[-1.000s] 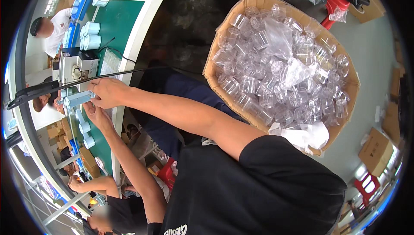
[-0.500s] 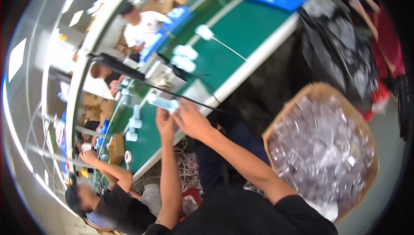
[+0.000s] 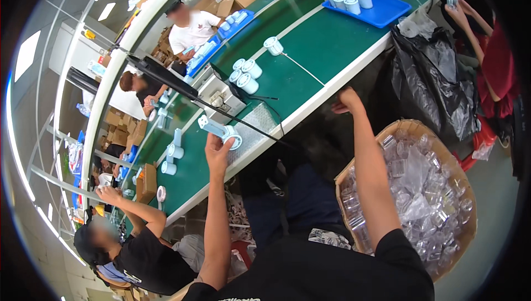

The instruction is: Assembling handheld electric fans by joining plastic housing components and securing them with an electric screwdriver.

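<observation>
My left hand (image 3: 218, 154) grips a light-blue plastic part (image 3: 213, 127) with a long body and a round, ring-like end, held above the near edge of the green work surface. A clear textured sheet (image 3: 255, 129) lies beside it, under a black cable. Farther right, my right hand (image 3: 348, 101) is just off the white table edge, fingers loosely bent and apart, with nothing visible in them. Nearest to it on the green surface is a thin white rod (image 3: 304, 70), reaching toward a light-blue cylindrical part (image 3: 272, 45).
Several light-blue cylinders (image 3: 246, 74) stand near a grey machine box (image 3: 218, 99). A blue tray (image 3: 387, 11) holds more. At my right is a carton (image 3: 474, 212) of clear plastic pieces, with a black bag (image 3: 428, 74) behind it. Co-workers sit left, across and far right.
My right hand has left the light-blue part and moved right, past the table edge. The left hand still holds the part, now alone.
</observation>
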The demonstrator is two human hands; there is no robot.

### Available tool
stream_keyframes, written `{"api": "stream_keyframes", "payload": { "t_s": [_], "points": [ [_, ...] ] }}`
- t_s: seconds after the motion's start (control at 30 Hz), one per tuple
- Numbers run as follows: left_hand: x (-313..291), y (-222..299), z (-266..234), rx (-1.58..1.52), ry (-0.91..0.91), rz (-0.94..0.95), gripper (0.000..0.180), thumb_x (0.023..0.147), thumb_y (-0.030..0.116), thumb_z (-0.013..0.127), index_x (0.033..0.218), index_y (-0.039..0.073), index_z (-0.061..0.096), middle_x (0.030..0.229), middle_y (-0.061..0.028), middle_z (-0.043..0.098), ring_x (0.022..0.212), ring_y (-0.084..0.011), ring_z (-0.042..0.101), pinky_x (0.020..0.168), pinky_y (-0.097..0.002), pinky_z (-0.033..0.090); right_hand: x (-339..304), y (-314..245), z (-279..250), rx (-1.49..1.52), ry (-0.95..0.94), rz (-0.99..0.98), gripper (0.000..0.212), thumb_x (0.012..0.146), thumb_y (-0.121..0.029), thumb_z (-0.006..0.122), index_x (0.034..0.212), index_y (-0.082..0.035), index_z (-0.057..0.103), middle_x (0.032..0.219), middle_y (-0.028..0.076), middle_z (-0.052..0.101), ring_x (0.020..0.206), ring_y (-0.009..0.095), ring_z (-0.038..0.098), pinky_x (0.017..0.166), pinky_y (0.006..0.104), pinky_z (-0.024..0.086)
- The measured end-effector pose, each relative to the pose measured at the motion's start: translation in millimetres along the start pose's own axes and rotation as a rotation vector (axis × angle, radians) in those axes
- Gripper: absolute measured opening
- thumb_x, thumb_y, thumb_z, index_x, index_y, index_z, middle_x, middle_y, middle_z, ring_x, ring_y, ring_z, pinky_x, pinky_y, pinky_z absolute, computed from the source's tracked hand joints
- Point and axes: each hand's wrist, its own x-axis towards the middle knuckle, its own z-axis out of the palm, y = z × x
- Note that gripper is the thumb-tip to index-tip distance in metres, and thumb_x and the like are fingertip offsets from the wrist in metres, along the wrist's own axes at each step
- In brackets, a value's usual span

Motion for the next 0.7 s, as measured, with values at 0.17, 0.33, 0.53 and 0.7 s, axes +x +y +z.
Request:
{"api": "stream_keyframes", "payload": {
  "t_s": [0.17, 0.33, 0.53, 0.7],
  "points": [
    [20.2, -14.3, 10.5, 0.096, -0.035, 0.106, 0.056, 0.093, -0.007, 0.072, 0.145, -0.003, 0.052, 0.140, -0.0107, 0.062, 0.127, -0.0205, 0.060, 0.110, -0.0357, 0.045, -160.6, 26.1, 34.1, 0.014, -0.087, -0.270, 0.030, 0.100, -0.017, 0.056, 0.121, 0.000, 0.068, 0.070, 0.014, 0.070, 0.052, 0.024, 0.069, 0.047, 0.0348, 0.058],
    [29.6, -10.9, -8.1, 0.093, -0.031, 0.083, 0.058, 0.096, -0.008, 0.066, 0.150, -0.006, 0.046, 0.145, -0.0145, 0.060, 0.132, -0.0223, 0.058, 0.113, -0.0365, 0.044, -217.0, 98.6, 138.5, -0.869, -0.646, -0.385, 0.032, 0.090, -0.026, 0.060, 0.094, -0.001, 0.079, 0.081, 0.019, 0.077, 0.083, 0.027, 0.079, 0.078, 0.0446, 0.063],
    [27.1, -23.4, 15.0, 0.040, -0.105, 0.134, 0.055, 0.094, -0.006, 0.070, 0.146, -0.003, 0.051, 0.138, -0.0097, 0.063, 0.128, -0.0196, 0.060, 0.110, -0.0343, 0.045, -149.1, 199.7, 186.5, -1.226, -0.351, -0.675, 0.047, 0.085, -0.037, 0.073, 0.119, -0.005, 0.077, 0.118, 0.026, 0.072, 0.121, 0.044, 0.065, 0.107, 0.0509, 0.048],
    [4.0, 7.5, 18.0, 0.013, -0.034, 0.011, 0.054, 0.092, -0.005, 0.074, 0.142, -0.003, 0.054, 0.131, -0.0091, 0.065, 0.123, -0.0196, 0.062, 0.106, -0.0335, 0.047, -182.6, 136.6, 196.2, -1.318, -0.731, -0.316, 0.049, 0.086, -0.041, 0.076, 0.122, -0.008, 0.077, 0.133, 0.019, 0.070, 0.123, 0.038, 0.065, 0.107, 0.0440, 0.048]
  ]
}}
